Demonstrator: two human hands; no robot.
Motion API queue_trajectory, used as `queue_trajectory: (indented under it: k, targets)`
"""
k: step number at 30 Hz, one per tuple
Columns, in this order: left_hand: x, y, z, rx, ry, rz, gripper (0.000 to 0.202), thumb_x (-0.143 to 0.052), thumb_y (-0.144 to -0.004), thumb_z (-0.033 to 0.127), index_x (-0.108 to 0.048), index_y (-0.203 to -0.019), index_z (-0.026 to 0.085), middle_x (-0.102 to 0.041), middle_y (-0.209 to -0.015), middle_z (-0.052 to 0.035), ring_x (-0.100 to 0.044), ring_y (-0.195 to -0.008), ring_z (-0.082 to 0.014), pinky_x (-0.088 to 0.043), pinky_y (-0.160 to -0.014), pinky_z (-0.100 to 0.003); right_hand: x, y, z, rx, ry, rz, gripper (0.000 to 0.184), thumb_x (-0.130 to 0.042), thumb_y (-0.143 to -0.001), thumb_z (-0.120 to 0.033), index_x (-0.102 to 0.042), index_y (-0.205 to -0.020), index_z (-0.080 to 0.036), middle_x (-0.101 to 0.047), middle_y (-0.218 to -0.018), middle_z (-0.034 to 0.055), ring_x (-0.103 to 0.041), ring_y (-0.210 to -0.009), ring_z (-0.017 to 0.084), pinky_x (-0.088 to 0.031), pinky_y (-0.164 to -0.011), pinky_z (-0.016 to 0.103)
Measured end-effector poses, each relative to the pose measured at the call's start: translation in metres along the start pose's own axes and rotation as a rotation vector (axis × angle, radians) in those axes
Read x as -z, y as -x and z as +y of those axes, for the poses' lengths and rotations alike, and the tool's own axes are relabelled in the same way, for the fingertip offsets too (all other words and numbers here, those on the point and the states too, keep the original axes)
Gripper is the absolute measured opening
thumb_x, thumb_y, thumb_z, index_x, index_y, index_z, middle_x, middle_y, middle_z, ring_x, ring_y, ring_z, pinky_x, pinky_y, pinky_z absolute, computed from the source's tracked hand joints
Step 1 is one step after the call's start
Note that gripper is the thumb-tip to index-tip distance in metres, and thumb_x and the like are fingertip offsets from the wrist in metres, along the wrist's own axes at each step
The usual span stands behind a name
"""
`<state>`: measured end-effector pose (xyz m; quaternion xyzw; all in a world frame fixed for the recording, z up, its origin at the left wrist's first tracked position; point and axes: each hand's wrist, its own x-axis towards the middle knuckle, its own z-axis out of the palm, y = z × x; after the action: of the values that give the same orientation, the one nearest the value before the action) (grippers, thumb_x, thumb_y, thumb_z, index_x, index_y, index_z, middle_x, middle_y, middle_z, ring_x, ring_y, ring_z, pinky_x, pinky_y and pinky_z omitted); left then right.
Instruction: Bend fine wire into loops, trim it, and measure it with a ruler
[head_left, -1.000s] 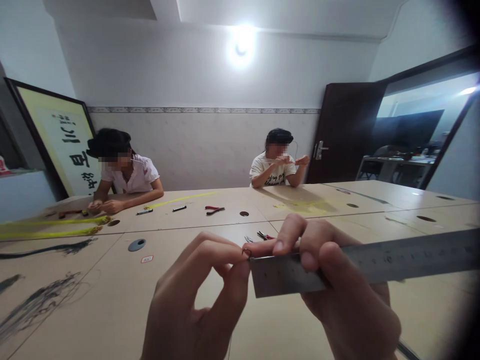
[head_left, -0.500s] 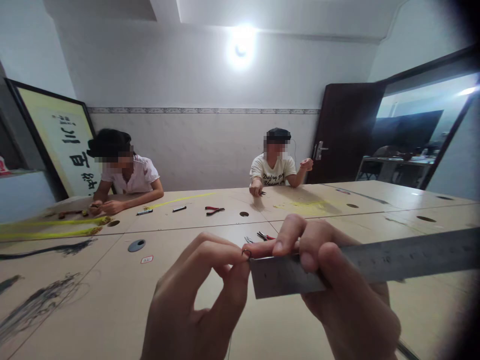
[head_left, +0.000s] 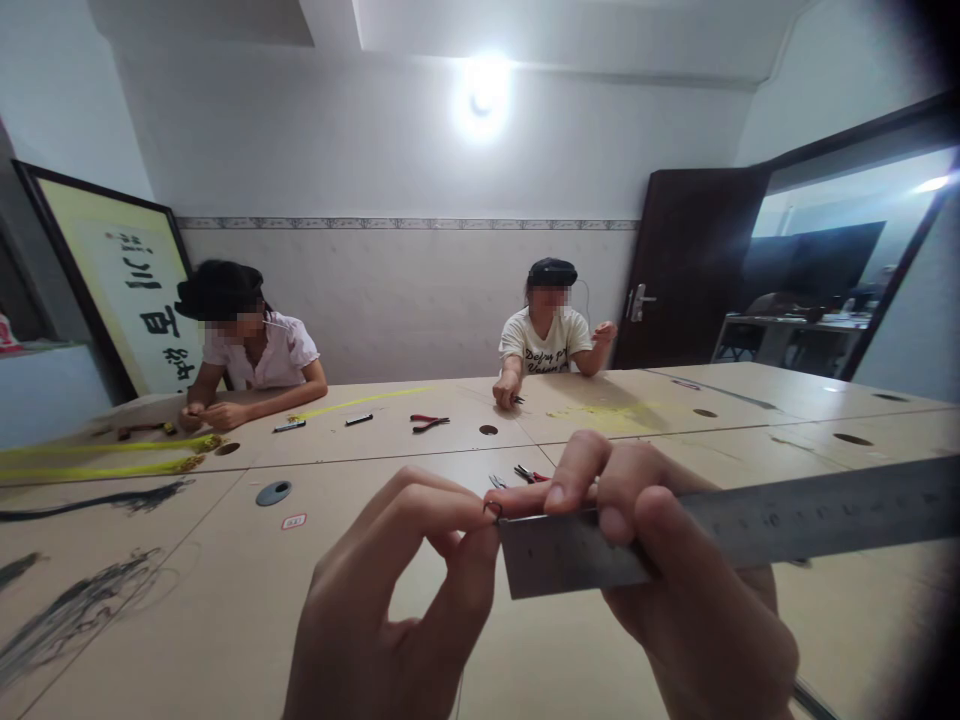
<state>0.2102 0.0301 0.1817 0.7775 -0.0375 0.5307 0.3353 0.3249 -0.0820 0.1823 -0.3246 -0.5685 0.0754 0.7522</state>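
Note:
My right hand (head_left: 675,570) is closed on a steel ruler (head_left: 787,525) and holds it level in front of me, its free end reaching out to the right. My left hand (head_left: 390,610) pinches a tiny dark ring or loop of thread (head_left: 493,508) between thumb and forefinger, right at the ruler's left end. Both hands are raised above the beige table (head_left: 225,600). The fingertips of the two hands touch at the ruler's corner.
Small pliers (head_left: 529,473) lie on the table just behind my hands, red-handled pliers (head_left: 427,421) farther back. Yellow cords (head_left: 105,455) and black tassels (head_left: 90,590) lie at the left. Two other people sit at the far side. A dark door (head_left: 686,265) stands open at the right.
My hands and the ruler have stayed nearly still. The person across the table has lowered one hand from face height down to the tabletop.

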Motion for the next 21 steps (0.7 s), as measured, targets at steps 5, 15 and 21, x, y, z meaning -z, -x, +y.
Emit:
queue_trajectory:
  k: [5,15,21]
  targets:
    - [0.001,0.001,0.002,0.001,-0.023,0.012,0.020,-0.053,-0.089,0.009,-0.056,-0.079,0.027,-0.061,-0.073,0.0114,-0.059,-0.067,-0.0029,-0.050,-0.064,-0.011,0.002,0.000,0.000,-0.004,0.025,0.005,0.023,-0.055,-0.099,-0.035,-0.066,-0.081,-0.024,-0.064,-0.087,-0.0002,-0.071,-0.090,0.019,-0.059,-0.086,0.031]
    - [0.001,-0.002,-0.001,-0.012,-0.004,0.015,0.020,-0.053,-0.090,0.009,-0.057,-0.082,0.027,-0.062,-0.078,0.0100,-0.058,-0.067,-0.0037,-0.050,-0.065,-0.013,0.008,-0.009,0.006,-0.047,0.117,0.089,0.045,-0.048,-0.095,-0.060,-0.062,-0.069,-0.025,-0.059,-0.075,-0.0002,-0.069,-0.071,0.018,-0.060,-0.073,0.035]
    - [0.010,-0.008,-0.006,0.010,-0.101,0.106,0.020,-0.055,-0.089,0.011,-0.058,-0.080,0.028,-0.059,-0.069,0.0115,-0.059,-0.064,-0.0033,-0.048,-0.062,-0.011,0.051,-0.035,0.055,-0.589,0.669,-0.060,0.055,-0.045,-0.094,-0.059,-0.053,-0.058,-0.019,-0.048,-0.050,-0.0033,-0.049,-0.041,0.011,-0.041,-0.039,0.023]
